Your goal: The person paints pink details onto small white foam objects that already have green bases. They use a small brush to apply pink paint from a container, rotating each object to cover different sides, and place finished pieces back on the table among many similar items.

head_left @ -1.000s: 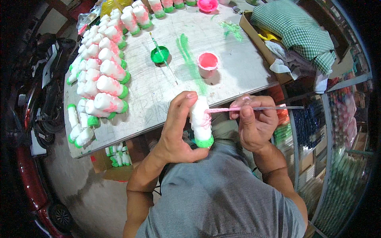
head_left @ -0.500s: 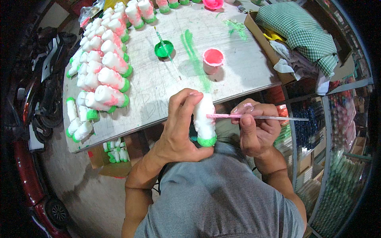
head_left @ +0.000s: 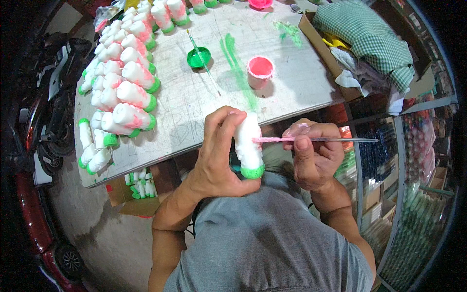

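White piece [head_left: 247,141] with a green lower end: located in front of the torso, lifted clear of the surface [head_left: 170,109] and just off its near edge. Left hand [head_left: 214,158]: fingers closed on the piece, fingertips at its upper white end, thumb by the green end. Right hand [head_left: 316,153]: fingers pinched around a pink-tipped brush [head_left: 340,139], held nearly level. The tip met the right side of the piece, where pink showed on the raised areas. Pink smears were also visible on the right fingers.

On the surface: a pink cup [head_left: 260,82] beyond the piece; farther left, a green dish [head_left: 199,58] with a second brush [head_left: 192,41] lying across it, one end overhanging each side; rows of painted pieces [head_left: 138,73] packed along the left part.

Risks, judged from this state:
- Excess pink or a heavy stroke could run off the raised areas onto plain white.
- The smeared right fingers, if they touched the piece, would probably leave prints.
- If the green end was wet (could not tell), the thumb could smudge it or carry green upward.
- The two-ended hold could slip on turning, dropping the piece past the edge.
- A knock to the second brush could tip the dish.
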`<state>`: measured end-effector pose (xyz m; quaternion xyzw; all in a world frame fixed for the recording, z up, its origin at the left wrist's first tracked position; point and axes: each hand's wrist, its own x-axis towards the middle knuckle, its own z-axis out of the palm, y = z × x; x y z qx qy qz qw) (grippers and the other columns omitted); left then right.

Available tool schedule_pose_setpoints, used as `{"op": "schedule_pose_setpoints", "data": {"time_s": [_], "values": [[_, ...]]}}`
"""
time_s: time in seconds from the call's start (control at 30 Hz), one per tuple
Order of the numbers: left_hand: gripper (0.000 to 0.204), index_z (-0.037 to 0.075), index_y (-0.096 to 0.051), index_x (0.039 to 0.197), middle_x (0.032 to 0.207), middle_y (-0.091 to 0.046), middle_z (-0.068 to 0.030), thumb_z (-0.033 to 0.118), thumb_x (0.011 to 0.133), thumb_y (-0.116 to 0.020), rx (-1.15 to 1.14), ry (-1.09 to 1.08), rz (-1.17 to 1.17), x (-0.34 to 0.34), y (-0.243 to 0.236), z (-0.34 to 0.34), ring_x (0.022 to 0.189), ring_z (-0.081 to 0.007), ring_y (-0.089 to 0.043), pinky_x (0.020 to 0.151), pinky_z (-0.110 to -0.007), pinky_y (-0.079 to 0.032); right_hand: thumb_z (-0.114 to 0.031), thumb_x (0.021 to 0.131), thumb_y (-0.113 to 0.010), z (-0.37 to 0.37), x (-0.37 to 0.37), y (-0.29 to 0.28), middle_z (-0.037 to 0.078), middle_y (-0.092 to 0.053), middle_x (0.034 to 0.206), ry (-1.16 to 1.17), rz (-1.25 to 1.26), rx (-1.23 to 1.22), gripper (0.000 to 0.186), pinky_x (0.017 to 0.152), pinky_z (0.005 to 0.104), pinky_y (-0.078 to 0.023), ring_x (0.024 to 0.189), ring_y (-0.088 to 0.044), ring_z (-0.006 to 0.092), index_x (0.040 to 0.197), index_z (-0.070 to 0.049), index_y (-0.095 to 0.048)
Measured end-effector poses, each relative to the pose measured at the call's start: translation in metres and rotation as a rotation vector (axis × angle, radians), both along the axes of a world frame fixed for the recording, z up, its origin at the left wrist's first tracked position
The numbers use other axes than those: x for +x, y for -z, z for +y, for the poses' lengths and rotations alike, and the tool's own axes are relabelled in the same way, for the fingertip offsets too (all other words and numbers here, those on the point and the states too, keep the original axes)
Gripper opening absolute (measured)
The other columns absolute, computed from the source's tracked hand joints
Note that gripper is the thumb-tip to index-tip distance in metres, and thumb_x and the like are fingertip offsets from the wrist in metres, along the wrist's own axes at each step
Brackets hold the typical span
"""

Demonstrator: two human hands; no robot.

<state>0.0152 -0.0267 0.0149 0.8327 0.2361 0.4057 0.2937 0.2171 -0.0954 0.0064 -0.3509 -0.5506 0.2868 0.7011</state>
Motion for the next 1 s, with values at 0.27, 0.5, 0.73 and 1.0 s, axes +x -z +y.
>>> {"op": "schedule_pose_setpoints", "data": {"time_s": [0.27,0.5,0.73,1.0], "values": [[0.110,-0.004,-0.042,0.143,0.133,-0.045,-0.0263,0.018,0.045,-0.087,0.060,-0.071,0.035,-0.001,0.002,0.000,0.122,-0.0416,-0.051,0.104,-0.047,-0.045,0.005,0.096,-0.064,-0.008,0.005,-0.005,0.017,-0.069,0.093,0.069,-0.108,0.018,0.018,0.074,0.0346,-0.058,0.083,-0.069,0.0228,0.110,0.001,-0.052],[0.103,-0.004,-0.042,0.141,0.130,-0.043,-0.0250,0.014,0.050,-0.086,0.170,-0.135,0.039,0.004,0.002,-0.004,0.118,-0.0429,-0.049,0.102,-0.051,-0.045,0.004,0.092,-0.069,-0.010,0.005,-0.021,0.016,-0.071,0.089,0.139,-0.379,0.026,0.012,0.072,0.0374,-0.057,0.079,-0.071,0.0274,0.100,0.001,-0.061],[0.097,-0.005,-0.044,0.140,0.128,-0.043,-0.0239,0.013,0.053,-0.084,0.224,-0.187,0.043,0.007,0.006,-0.006,0.115,-0.0420,-0.050,0.107,-0.055,-0.042,0.002,0.089,-0.074,-0.009,0.002,-0.022,0.014,-0.071,0.089,0.082,-0.445,0.101,0.017,0.068,0.0377,-0.057,0.076,-0.071,0.0289,0.102,-0.001,-0.063],[0.100,-0.005,-0.042,0.141,0.128,-0.043,-0.0248,0.014,0.053,-0.085,0.204,-0.184,0.050,0.006,0.005,-0.007,0.116,-0.0425,-0.050,0.105,-0.054,-0.043,0.006,0.089,-0.072,-0.007,0.001,-0.013,0.015,-0.071,0.090,0.116,-0.497,0.227,0.025,0.066,0.0389,-0.058,0.074,-0.071,0.0282,0.109,0.000,-0.056]]}}
